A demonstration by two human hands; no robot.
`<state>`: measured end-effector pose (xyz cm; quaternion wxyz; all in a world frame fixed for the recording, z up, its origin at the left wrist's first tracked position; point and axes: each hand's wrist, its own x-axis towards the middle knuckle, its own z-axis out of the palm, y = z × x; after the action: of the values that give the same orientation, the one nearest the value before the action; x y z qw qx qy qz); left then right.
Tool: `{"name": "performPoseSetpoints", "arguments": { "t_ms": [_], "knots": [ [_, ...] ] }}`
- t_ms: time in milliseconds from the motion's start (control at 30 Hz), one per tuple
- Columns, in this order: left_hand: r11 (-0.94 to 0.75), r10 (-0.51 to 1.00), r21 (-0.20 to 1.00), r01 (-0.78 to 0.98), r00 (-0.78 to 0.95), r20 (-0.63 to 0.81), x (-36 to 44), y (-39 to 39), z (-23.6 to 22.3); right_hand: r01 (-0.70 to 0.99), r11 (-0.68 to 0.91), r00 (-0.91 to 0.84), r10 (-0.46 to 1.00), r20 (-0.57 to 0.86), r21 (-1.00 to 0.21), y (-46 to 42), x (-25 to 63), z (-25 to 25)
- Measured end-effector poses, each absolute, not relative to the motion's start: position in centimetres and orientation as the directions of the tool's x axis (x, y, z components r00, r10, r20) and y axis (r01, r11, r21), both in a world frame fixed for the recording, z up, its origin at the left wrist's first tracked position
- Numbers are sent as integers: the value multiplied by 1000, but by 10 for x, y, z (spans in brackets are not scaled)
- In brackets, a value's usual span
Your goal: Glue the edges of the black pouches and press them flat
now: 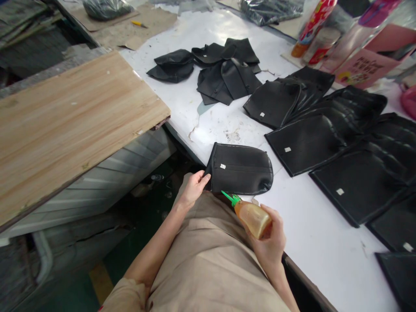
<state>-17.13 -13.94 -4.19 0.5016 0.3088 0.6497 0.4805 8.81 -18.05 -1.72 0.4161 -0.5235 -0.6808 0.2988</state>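
Observation:
A black leather piece (242,170) with a rounded end and a small white tag lies at the near edge of the white table (312,234). My left hand (193,189) pinches its left corner, fingers closed on the edge. My right hand (271,240) is wrapped round a small amber glue bottle (251,216) with a green nozzle. The nozzle points at the lower edge of the black piece.
Several larger black panels (325,138) lie overlapped to the right, and smaller black pieces (214,69) sit farther back. A wooden board (71,121) juts out at the left over a gap. Cans and a pink box (360,65) stand at the far right.

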Motion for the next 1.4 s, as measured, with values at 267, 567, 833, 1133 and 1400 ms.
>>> {"name": "performPoseSetpoints", "arguments": {
  "t_ms": [267, 567, 833, 1133, 1400],
  "knots": [
    [312, 903, 940, -136, -266, -338, -171, -140, -44, 479, 313, -126, 949, 289, -820, -178, 82, -12],
    [336, 896, 932, -135, -259, -360, -168, -140, -42, 442, 351, -179, 936, 302, -826, -174, 74, -8],
    [358, 882, 929, -96, -290, -370, -165, -140, -40, 467, 352, -190, 936, 297, -811, -173, 74, -8],
    [323, 901, 942, -91, -274, -336, -165, -140, -42, 481, 355, -136, 933, 332, -802, -177, 86, -3],
    [327, 901, 933, -151, -249, -356, -163, -141, -42, 502, 333, -87, 938, 336, -798, -186, 98, -5]
  ]
}}
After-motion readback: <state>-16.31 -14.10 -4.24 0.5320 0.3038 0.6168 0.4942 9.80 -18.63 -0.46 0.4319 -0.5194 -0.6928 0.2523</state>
